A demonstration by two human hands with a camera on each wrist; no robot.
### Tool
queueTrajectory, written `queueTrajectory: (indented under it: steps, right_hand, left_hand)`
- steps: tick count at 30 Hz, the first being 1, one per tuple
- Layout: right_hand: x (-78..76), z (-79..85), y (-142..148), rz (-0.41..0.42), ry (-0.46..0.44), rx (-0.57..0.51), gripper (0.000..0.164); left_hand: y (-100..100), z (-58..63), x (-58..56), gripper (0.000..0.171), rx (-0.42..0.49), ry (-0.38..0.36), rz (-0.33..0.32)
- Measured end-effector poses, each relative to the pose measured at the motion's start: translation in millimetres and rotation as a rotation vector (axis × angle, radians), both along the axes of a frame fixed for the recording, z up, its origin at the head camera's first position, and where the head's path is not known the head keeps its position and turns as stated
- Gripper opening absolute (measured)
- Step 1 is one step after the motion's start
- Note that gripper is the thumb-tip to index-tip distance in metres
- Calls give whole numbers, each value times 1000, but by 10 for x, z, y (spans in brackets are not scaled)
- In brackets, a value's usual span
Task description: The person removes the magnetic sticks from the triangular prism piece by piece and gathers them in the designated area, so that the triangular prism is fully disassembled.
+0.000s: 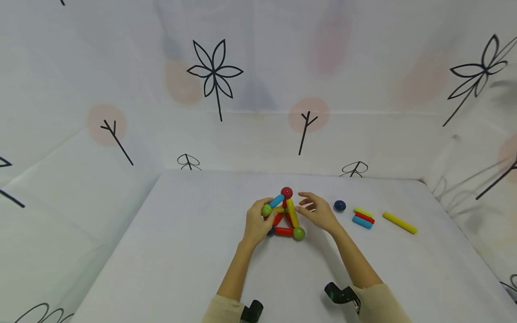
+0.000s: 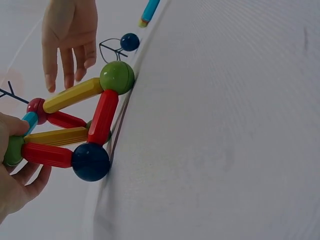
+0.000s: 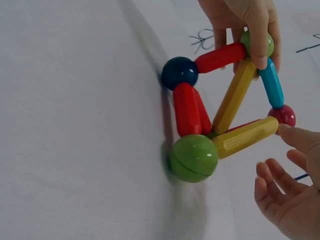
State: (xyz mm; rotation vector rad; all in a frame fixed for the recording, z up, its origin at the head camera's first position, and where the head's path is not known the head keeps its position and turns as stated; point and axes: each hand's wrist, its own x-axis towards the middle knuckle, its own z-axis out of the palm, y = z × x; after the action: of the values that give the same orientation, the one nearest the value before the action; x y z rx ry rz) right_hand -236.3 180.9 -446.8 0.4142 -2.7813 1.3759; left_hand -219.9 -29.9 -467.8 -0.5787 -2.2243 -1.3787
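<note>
A toy frame of magnetic rods and balls stands on the table. My left hand [image 1: 256, 223] grips it at a light green ball [image 3: 257, 44] on its left side. From that ball a blue rod [image 3: 271, 84] runs to the red ball [image 1: 286, 193] at the top. A yellow rod [image 1: 292, 213] slopes from the red ball down to a green ball [image 3: 194, 158]. Red rods [image 2: 103, 117] form the base, with a dark blue ball [image 2: 91, 162] at one corner. My right hand [image 1: 319, 212] is beside the frame, fingers loosely spread, a fingertip right at the yellow rod's upper end.
To the right of the hands lie a loose dark blue ball [image 1: 339, 206], short green [image 1: 363, 212], red [image 1: 365, 218] and blue rods [image 1: 362, 222] side by side, and a longer yellow rod [image 1: 400, 223]. A patterned cloth wall [image 1: 258, 143] rises behind the white table [image 1: 181, 251].
</note>
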Motion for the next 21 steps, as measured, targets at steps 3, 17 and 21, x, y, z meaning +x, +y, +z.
queueTrajectory:
  steps: [3, 17, 21]
  right_hand:
    - [-107, 61, -27, 31, -13, -72, 53]
    - [-226, 142, -155, 147, 26, -117, 43]
    - [-246, 157, -175, 165, 40, -109, 41]
  left_hand:
    - [-4, -6, -15, 32, -10, 0, 7]
    - [11, 15, -47, 26, 4, 2, 1]
    - [12, 6, -57, 24, 12, -4, 10]
